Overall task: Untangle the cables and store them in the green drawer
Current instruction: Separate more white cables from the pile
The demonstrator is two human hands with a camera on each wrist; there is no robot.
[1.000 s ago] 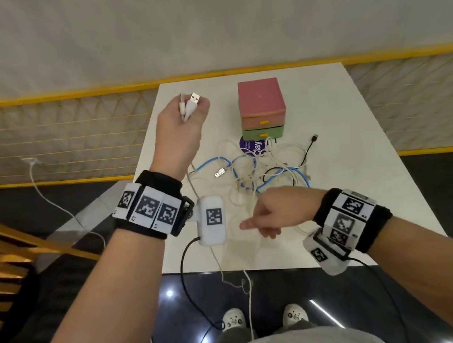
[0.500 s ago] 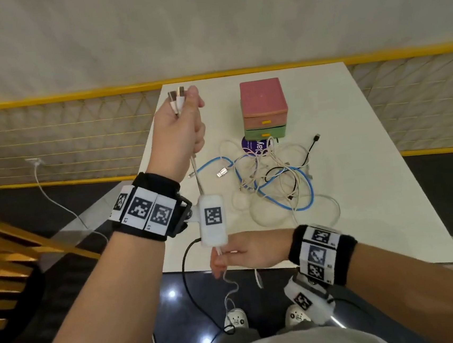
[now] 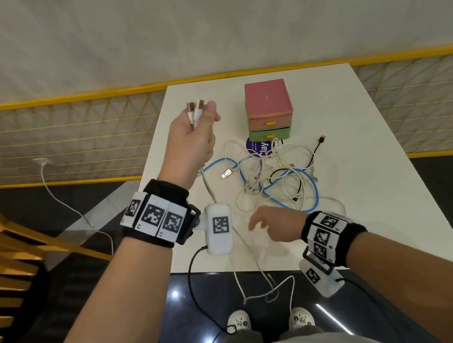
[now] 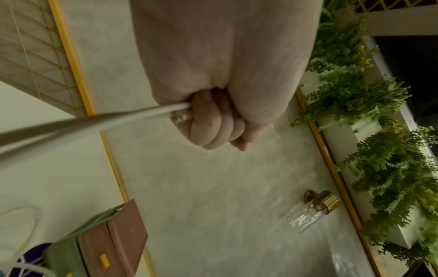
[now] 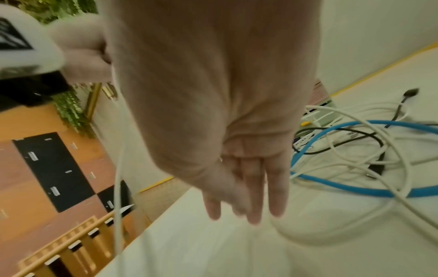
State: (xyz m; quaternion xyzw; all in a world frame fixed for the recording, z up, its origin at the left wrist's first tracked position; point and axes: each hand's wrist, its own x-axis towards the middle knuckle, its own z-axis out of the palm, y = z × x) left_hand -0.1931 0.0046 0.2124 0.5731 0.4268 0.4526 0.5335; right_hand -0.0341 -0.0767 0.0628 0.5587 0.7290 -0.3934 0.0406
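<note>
At the far left, a wooden chair (image 3: 4,264) stands on the floor beside the table (image 3: 351,104). The left hand (image 3: 193,138) is raised above the table's left edge with its fingers (image 4: 208,129) curled tightly around a white cable (image 3: 207,184); both connector ends (image 3: 195,106) protrude side by side above the fist. From the bottom of the fist the two strands run down past the wrist unit and hang over the near table edge toward the floor. To the right, the cable tangle (image 3: 276,180) lies on the table centre: a blue cable (image 3: 312,188), several white cables and a black cable (image 3: 317,148) are looped through one another, and a loose USB plug (image 3: 227,173) rests at the tangle's left side. Behind the tangle stands the drawer unit (image 3: 267,103), its pink drawer above the green drawer (image 3: 270,134); both drawers are pushed in. A purple disc (image 3: 259,147) lies against the unit's front, under the cables. The right hand (image 3: 276,226) is above the near part of the table, just beside the tangle, with fingers (image 5: 277,187) extended, relaxed and holding nothing.
</note>
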